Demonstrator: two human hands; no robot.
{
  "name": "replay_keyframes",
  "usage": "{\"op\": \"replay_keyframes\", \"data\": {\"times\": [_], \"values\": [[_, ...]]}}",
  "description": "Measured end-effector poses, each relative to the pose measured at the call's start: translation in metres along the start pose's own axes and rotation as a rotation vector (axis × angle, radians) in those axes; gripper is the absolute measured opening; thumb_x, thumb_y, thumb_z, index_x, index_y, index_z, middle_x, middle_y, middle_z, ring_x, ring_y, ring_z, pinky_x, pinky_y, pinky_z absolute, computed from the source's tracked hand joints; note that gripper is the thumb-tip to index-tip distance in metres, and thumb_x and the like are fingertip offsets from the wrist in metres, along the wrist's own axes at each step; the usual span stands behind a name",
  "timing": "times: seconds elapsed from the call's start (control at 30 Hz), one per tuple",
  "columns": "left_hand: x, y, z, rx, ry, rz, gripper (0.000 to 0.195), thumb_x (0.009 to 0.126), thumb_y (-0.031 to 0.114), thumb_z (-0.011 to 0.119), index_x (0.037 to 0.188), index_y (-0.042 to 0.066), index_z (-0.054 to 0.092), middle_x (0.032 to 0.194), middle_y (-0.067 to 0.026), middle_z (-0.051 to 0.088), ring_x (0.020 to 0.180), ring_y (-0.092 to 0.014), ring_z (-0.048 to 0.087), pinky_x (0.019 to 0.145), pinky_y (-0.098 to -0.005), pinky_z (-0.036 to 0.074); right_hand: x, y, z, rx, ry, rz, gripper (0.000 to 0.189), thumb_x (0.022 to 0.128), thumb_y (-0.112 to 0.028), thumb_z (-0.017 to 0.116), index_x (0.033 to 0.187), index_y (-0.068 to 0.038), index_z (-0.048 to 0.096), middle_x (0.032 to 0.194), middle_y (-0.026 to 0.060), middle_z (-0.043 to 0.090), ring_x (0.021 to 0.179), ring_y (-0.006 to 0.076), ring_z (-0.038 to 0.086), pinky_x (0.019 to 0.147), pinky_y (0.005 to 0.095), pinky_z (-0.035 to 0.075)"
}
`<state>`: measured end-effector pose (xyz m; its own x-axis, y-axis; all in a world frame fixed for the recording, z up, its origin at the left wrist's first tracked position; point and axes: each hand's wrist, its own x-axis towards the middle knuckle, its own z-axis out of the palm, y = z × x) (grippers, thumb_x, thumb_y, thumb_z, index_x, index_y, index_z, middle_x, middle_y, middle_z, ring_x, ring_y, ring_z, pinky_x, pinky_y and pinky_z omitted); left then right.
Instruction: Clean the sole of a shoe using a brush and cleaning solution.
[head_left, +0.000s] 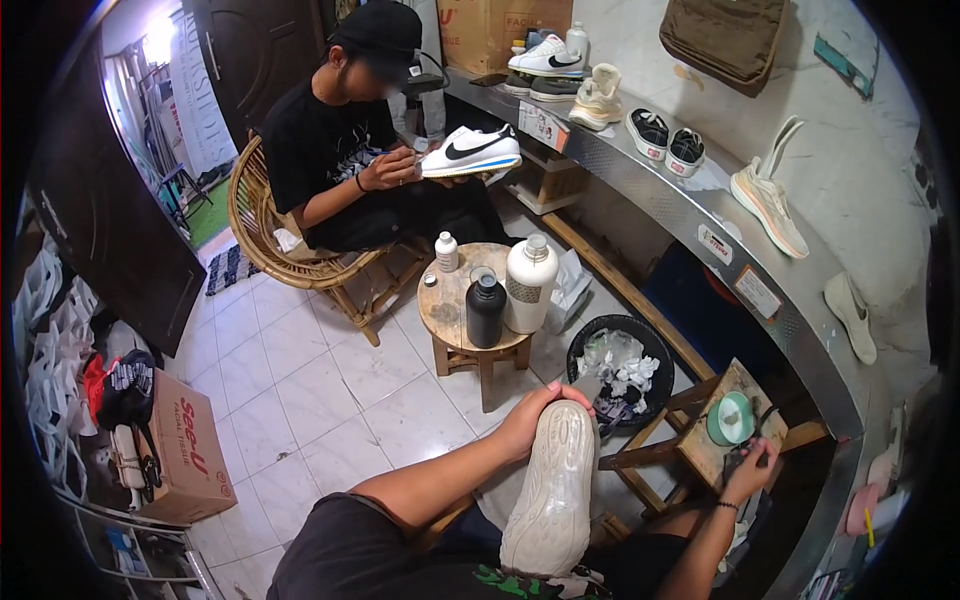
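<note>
A cream-coloured shoe (551, 487) is held sole up over the lap, its toe end pointing away from me. My left hand (551, 416) wraps around that toe end, fingers behind it. To the right, my right hand (752, 469) is at the edge of a small wooden stool (701, 454), beside a green round container (730, 418) with pale contents. Its fingers are bent near a dark, thin object; whether they grip it is unclear. The sole looks glossy along its middle.
A co-worker (337, 150) in a rattan chair holds a white sneaker (480, 152). A round wooden stool (442, 300) bears a black bottle (486, 311) and white bottles (531, 285). A black waste bin (581, 330) holds crumpled paper. Several shoes stand on the metal ledge (810, 330); a cardboard box (191, 450) is at left.
</note>
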<state>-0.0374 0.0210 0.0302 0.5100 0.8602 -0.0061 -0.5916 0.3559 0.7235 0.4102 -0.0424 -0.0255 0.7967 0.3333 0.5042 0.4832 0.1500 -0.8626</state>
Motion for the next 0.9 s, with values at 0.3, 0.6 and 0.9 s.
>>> {"op": "replay_keyframes", "data": {"times": [0.3,0.6,0.9], "values": [[0.006,0.003,-0.001,-0.052,0.004,-0.004,0.056,0.101,0.045,0.032,0.106,-0.001,0.062,0.103,-0.0146,0.066,0.092,-0.021,0.064,0.084,-0.0341,0.052,0.019,0.011,0.002,0.027,-0.218,0.272,0.020,0.097,-0.022,0.058,0.104,-0.004,0.061,0.087,0.0060,0.067,0.068,0.0087,0.059,0.055,0.0217,0.045],[0.008,-0.006,-0.003,0.026,0.011,-0.017,0.057,0.100,0.047,0.032,0.105,-0.001,0.062,0.105,-0.0147,0.066,0.092,-0.021,0.065,0.084,-0.0334,0.052,-0.004,-0.034,-0.002,0.034,0.008,0.091,0.021,0.096,-0.021,0.060,0.106,-0.002,0.059,0.095,0.0088,0.068,0.072,0.0100,0.061,0.061,0.0212,0.047],[-0.001,-0.004,-0.008,-0.032,0.095,-0.021,0.058,0.101,0.047,0.030,0.100,-0.001,0.063,0.098,-0.0157,0.067,0.086,-0.022,0.066,0.081,-0.0351,0.053,-0.007,-0.027,-0.017,0.166,-0.032,0.426,0.023,0.098,-0.023,0.053,0.111,-0.005,0.056,0.100,0.0142,0.068,0.072,0.0115,0.060,0.060,0.0211,0.046]]}}
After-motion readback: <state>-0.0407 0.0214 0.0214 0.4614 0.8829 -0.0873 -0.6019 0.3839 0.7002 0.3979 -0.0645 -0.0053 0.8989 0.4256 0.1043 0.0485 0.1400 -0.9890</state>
